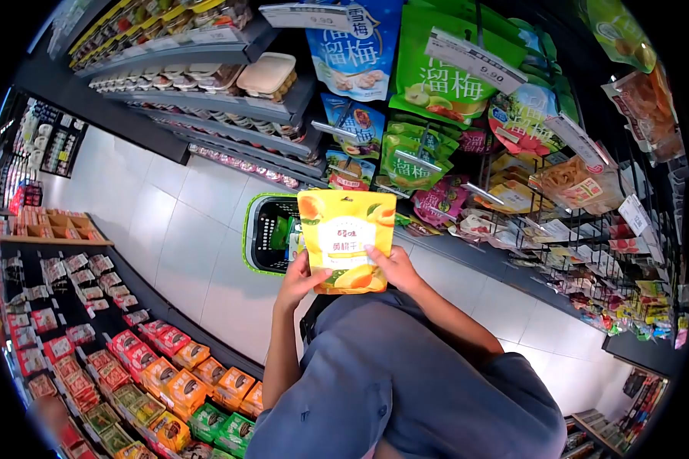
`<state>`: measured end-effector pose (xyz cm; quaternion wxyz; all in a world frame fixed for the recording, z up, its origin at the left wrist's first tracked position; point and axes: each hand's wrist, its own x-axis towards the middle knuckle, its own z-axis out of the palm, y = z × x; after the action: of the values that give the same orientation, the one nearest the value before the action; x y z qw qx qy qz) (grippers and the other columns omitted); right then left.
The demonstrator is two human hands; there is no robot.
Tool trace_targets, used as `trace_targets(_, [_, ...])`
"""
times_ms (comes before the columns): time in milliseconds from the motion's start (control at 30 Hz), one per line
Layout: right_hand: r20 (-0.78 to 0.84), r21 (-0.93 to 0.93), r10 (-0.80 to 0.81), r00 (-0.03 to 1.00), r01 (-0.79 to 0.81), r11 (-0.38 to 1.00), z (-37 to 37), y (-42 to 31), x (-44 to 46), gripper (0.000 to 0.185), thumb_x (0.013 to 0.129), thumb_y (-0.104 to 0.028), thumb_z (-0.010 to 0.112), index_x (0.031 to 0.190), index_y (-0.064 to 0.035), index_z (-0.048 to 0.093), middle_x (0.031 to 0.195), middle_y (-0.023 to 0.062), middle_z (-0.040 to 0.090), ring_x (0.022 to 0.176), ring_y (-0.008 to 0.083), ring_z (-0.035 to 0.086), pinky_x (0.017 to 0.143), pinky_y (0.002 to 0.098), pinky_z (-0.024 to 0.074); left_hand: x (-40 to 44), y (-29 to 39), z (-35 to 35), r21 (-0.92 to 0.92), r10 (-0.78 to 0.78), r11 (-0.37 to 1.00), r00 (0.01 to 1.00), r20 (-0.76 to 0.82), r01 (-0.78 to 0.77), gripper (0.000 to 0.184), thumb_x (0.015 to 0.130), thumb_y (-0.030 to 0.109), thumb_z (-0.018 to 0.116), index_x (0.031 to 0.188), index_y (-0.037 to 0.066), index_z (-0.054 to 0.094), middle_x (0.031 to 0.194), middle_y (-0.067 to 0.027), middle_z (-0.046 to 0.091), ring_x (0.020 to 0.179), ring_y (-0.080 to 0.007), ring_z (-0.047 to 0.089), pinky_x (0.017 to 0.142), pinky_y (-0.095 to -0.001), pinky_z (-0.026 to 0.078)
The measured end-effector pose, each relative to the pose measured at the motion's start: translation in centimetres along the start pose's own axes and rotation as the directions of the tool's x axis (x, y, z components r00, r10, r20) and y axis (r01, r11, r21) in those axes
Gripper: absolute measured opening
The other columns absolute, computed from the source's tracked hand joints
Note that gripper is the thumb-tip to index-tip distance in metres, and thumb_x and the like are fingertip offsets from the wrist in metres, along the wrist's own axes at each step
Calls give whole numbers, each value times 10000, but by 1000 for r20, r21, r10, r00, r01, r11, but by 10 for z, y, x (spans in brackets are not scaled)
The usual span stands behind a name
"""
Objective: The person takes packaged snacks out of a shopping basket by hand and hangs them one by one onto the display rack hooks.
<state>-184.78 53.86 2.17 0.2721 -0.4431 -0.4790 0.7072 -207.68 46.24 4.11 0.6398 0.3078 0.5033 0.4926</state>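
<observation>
Between my two hands I hold up a yellow bag of dried peach, its printed front turned toward me. My left hand grips the lower left edge, thumb on the front. On the right edge my right hand closes likewise, its thumb pressed over the printed label. Beyond the bag, a black shopping basket with a bright green rim stands on the floor, partly hidden by the bag. Some green and light-coloured packs show inside it.
Ahead, hanging snack bags fill a rack with price tags. Shelves of boxed food stand at upper left. A low display of small colourful packs lines the lower left. Pale floor tiles run between them.
</observation>
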Motion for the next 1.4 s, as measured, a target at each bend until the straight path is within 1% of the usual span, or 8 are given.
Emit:
trace_targets(100, [-20,157,51,999,-47,987,8,-10,-4,376,964,-289,603,1083,64,651,984,79,698,859,112,627,788,265,507,-9,5,-3,38,-134,991,988,78,131,436,839,23,691,1249,-36,553,1189,-80,634,1073,-140,578,951,-296,452])
trace_targets(233, [30,434,120,992,-121,893,18,-19,-10,378,948,-242,625,1140,82,605,1052,111,683,890,157,657,820,281,526,-15,8,-3,16,-110,994,994,8,110,359,847,27,687,1191,-41,608,1141,-82,663,1002,-138,610,908,-299,481])
trace_targets(300, [183,485,207,961,-272,831,20,-29,-22,394,929,-191,646,1192,91,564,1126,132,661,943,179,658,861,294,527,-16,9,-5,22,-107,994,994,13,107,350,850,27,684,1185,-44,613,1139,-84,665,999,-139,612,906,-301,484])
trace_targets(467, [296,384,175,939,-284,879,30,-11,-44,552,782,-27,740,1287,19,524,1228,131,613,1106,217,596,978,345,478,-24,4,-9,12,-57,998,996,72,56,355,869,32,684,1210,-28,603,1162,-89,660,1020,-149,616,911,-302,488])
trace_targets(667, [189,278,223,956,-270,922,35,-8,-59,538,783,-44,753,1270,33,538,1198,126,630,1064,195,608,942,326,488,-21,-18,-17,-68,-172,981,975,142,183,414,830,11,714,1221,-17,582,1166,-89,651,1047,-161,610,926,-312,486])
trace_targets(800, [123,208,232,965,-254,945,32,-5,-61,504,789,-52,754,1244,42,560,1168,120,647,1032,190,619,930,320,490,-19,-7,-8,-144,-115,979,975,191,144,498,798,-13,734,1257,-8,540,1200,-96,630,1072,-166,599,937,-315,483])
trace_targets(1000, [132,323,193,972,-227,919,13,-9,-62,458,813,-68,748,1223,44,576,1175,119,647,1014,180,623,915,314,497,-10,8,11,-50,-140,987,964,226,155,557,770,-34,754,1276,-7,522,1223,-97,621,1090,-163,592,945,-316,480])
trace_targets(1400, [4,265,128,992,-124,956,-94,-17,-75,403,807,-127,769,1156,26,638,1112,99,676,962,160,629,863,303,507,31,0,118,96,-104,992,969,224,84,463,770,-32,754,1203,-24,590,1152,-80,662,1009,-135,622,892,-293,498])
